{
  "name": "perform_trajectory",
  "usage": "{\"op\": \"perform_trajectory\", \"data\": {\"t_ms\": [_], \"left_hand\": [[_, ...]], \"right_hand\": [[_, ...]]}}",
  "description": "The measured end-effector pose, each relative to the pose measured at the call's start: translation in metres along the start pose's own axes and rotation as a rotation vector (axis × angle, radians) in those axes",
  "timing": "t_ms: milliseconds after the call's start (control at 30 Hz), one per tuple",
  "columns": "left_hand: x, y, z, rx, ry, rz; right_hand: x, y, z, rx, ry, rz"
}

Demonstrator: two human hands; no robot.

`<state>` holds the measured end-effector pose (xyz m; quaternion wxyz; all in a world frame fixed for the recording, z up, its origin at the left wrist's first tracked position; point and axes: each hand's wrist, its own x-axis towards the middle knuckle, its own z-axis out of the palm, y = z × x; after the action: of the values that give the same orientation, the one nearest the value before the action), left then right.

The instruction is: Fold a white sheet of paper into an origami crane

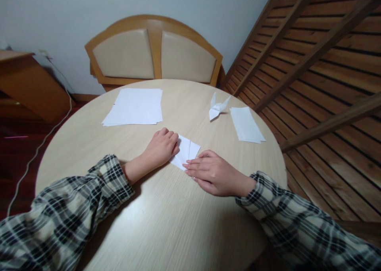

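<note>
A small folded sheet of white paper lies on the round table between my two hands, with crease lines fanning across it. My left hand is closed, its curled fingers pinching or pressing the paper's left edge; the fingertips are partly hidden. From the lower right, my right hand rests its outstretched fingers flat, the tips on the paper's lower corner. Beyond the right hand stands a folded white paper crane with two raised points.
A stack of white paper sheets lies at the table's far left, and narrower white sheets lie near its right edge. Behind the round table is a padded wooden headboard-like panel. A slatted wooden structure slopes along the right.
</note>
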<state>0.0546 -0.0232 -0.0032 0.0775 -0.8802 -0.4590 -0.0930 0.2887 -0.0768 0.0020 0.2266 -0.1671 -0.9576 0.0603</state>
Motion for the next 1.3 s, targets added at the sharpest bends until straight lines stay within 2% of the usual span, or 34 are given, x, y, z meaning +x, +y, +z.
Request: {"op": "perform_trajectory", "data": {"t_ms": [500,733,967,1100,1300], "left_hand": [[-0.002,-0.005,0.004,-0.032,0.015,0.036],[-0.003,-0.006,0.004,-0.05,0.006,0.032],[-0.004,-0.009,0.006,-0.102,0.024,0.036],[-0.005,-0.008,0.006,-0.1,0.022,0.025],[-0.005,-0.007,0.007,-0.096,0.012,0.031]], "right_hand": [[0.0,0.0,0.0,0.002,-0.012,0.011],[0.0,-0.001,0.001,0.039,0.022,0.019],[0.017,0.014,0.003,0.12,0.051,0.185],[0.028,0.027,0.014,-0.05,0.09,0.318],[0.025,0.031,0.024,-0.12,0.04,0.313]]}}
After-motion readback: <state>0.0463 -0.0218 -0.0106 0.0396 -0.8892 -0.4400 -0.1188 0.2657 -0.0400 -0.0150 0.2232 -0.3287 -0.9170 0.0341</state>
